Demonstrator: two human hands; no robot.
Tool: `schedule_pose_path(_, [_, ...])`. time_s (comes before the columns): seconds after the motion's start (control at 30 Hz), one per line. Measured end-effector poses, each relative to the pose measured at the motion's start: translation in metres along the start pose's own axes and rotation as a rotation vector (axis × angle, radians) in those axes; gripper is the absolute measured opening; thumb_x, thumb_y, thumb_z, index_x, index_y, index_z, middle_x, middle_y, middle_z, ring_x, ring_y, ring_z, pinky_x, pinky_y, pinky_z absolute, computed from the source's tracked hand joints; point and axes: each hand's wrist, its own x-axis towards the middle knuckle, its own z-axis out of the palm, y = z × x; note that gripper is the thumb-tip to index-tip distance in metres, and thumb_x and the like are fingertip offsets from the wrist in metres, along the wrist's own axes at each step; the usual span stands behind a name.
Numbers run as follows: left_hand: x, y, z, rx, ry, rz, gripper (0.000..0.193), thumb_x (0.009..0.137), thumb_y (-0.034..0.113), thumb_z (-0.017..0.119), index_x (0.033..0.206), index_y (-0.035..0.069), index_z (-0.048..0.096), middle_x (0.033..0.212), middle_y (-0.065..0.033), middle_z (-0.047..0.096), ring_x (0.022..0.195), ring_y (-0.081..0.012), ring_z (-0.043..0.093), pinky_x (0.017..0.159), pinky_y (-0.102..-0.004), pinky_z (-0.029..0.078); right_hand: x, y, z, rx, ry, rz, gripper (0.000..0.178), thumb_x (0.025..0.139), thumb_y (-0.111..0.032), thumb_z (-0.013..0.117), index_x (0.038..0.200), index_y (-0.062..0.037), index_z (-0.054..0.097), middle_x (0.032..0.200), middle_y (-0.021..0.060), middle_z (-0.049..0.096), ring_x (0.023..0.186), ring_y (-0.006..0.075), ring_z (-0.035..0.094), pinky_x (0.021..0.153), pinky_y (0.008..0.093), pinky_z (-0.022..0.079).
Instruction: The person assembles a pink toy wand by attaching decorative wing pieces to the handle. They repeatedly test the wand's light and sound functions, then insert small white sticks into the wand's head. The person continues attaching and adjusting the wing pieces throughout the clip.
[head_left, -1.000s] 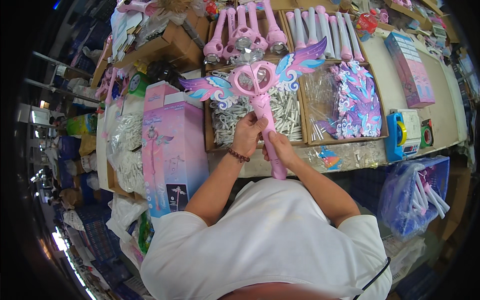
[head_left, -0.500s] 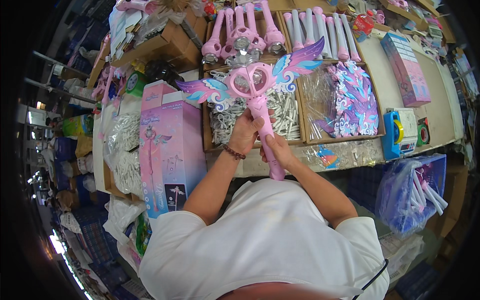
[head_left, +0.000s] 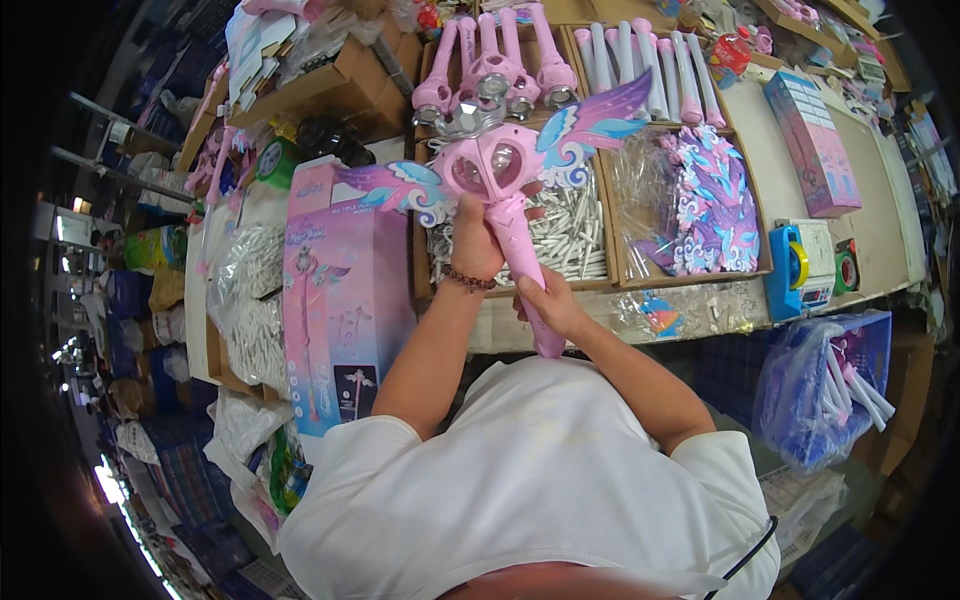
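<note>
A pink toy wand [head_left: 511, 222] with a round clear-windowed head, a silvery jewel on top and purple-blue wings slants up and away in front of my chest. My left hand [head_left: 478, 240], with a beaded bracelet at its wrist, is closed around the upper handle just under the head. Lower on the handle, my right hand [head_left: 552, 302] is wrapped round it, thumb on top. Behind the wand lies a cardboard tray of white plastic parts [head_left: 572, 235]. To its right, another tray holds a heap of purple-blue wing pieces [head_left: 712, 205].
More pink wand heads [head_left: 553, 70] and white-and-pink handle tubes [head_left: 655, 80] fill the far trays. A printed wand box [head_left: 345, 270] stands at left; another box [head_left: 812, 140] lies far right. A tape dispenser [head_left: 788, 265] and a blue crate [head_left: 870, 350] are at right.
The wand has tilted and its head has shifted left. My left hand has slid up the handle to just below the head. My right hand stays low on the handle.
</note>
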Motion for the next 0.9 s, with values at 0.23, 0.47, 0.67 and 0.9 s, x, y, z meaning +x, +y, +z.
schedule_pose_path(0.23, [-0.008,-0.004,-0.011,0.061,0.038,-0.049,0.080,0.070,0.057,0.070,0.125,0.004,0.045,0.117,-0.0115,0.056,0.097,-0.0304,0.061,0.076,-0.0415,0.055,0.007,0.010,-0.003,-0.024,0.126,-0.210,0.053,0.090,-0.038,0.058,0.124,-0.0002,0.044,0.095,0.0079,0.057,0.081,0.0148,0.055,0.074,0.0299,0.048])
schedule_pose_path(0.47, [-0.032,-0.029,-0.017,0.095,0.005,-0.050,0.076,0.069,0.046,0.076,0.125,0.003,0.047,0.117,-0.0075,0.057,0.106,-0.0205,0.056,0.094,-0.0365,0.045,0.026,-0.038,-0.012,0.121,0.182,-0.433,0.055,0.082,-0.035,0.070,0.119,0.0004,0.051,0.108,0.0034,0.058,0.096,0.0129,0.052,0.084,0.0291,0.043])
schedule_pose_path(0.67, [-0.043,-0.033,-0.009,-0.013,-0.023,-0.168,0.082,0.062,0.045,0.081,0.124,0.004,0.047,0.119,-0.0048,0.056,0.109,-0.0197,0.054,0.096,-0.0349,0.043,0.011,-0.029,-0.006,0.248,0.229,-0.354,0.064,0.072,-0.043,0.077,0.112,0.0019,0.055,0.103,0.0045,0.059,0.090,0.0121,0.054,0.075,0.0268,0.046])
schedule_pose_path(0.9, [-0.039,-0.046,-0.001,-0.049,0.077,-0.032,0.073,0.066,0.045,0.080,0.118,0.003,0.051,0.110,-0.0031,0.057,0.100,-0.0149,0.056,0.085,-0.0312,0.047,0.017,-0.042,-0.003,0.204,0.301,-0.322,0.053,0.073,-0.021,0.078,0.114,0.0025,0.054,0.105,0.0058,0.060,0.093,0.0138,0.056,0.078,0.0289,0.047])
